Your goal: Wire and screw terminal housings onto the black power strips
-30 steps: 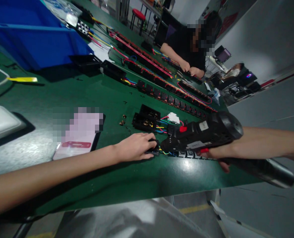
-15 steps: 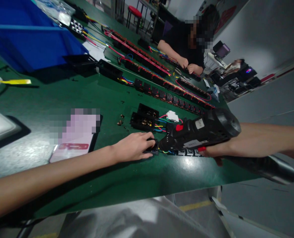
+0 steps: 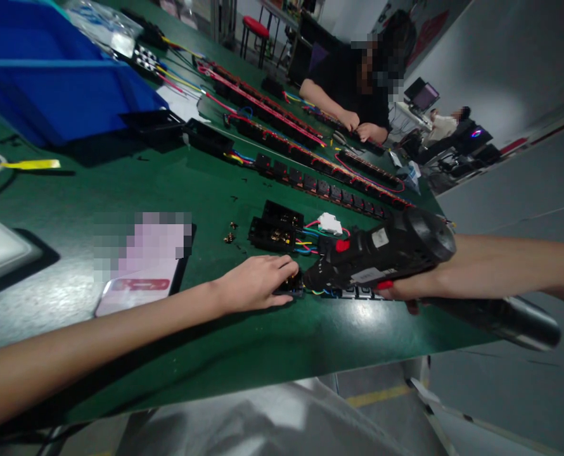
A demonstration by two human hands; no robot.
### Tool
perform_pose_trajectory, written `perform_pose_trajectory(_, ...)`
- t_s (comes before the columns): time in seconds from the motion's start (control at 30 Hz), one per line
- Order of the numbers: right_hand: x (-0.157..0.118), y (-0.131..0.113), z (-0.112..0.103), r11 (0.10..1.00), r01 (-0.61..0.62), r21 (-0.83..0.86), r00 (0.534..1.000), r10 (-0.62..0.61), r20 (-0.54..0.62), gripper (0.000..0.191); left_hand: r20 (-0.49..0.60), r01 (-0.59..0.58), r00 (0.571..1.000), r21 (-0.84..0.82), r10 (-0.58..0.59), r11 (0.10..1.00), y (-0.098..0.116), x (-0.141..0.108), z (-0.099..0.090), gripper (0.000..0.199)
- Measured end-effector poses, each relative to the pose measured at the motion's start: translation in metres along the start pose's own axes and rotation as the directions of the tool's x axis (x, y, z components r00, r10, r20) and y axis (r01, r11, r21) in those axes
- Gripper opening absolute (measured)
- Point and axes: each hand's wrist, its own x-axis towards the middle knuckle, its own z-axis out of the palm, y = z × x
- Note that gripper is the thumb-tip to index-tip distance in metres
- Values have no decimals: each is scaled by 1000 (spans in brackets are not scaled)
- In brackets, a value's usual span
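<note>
My right hand [image 3: 419,285] is wrapped round a black cordless screwdriver [image 3: 381,250] with red buttons, its nose pointing left. The nose reaches the black plastic box [image 3: 291,288] at the end of a socket strip [image 3: 365,292]. My left hand [image 3: 262,278] is closed on that box, fingers over its top and thumb along the near side. The bit tip is too small to make out. Just behind sit two more open black boxes [image 3: 269,235] with brass parts inside and coloured wires. Small brass screws [image 3: 229,237] lie to their left.
A phone [image 3: 144,266] and a white device [image 3: 1,250] lie at left. A blue bin [image 3: 73,95] stands at the back left. Long wired socket strips [image 3: 320,183] run across the green table [image 3: 206,373]. Opposite, a person [image 3: 343,95] works with both hands.
The fingers of my left hand have shifted slightly, and brass inside the box now shows beneath them. The screwdriver stays at the box, nearly still. The view has moved a little.
</note>
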Motion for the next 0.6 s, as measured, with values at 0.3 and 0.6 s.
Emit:
perform_pose_trajectory(0.3,-1,17,5,977,182,111,969,-160,-187,32,-8,66,998,38,-66,997,2,-1,1,43)
perform_pose_trajectory(0.6,-1,15,12,973,156,-172,887,-215,-408,26,-1,54,999,78,-54,996,4,0,-1,40)
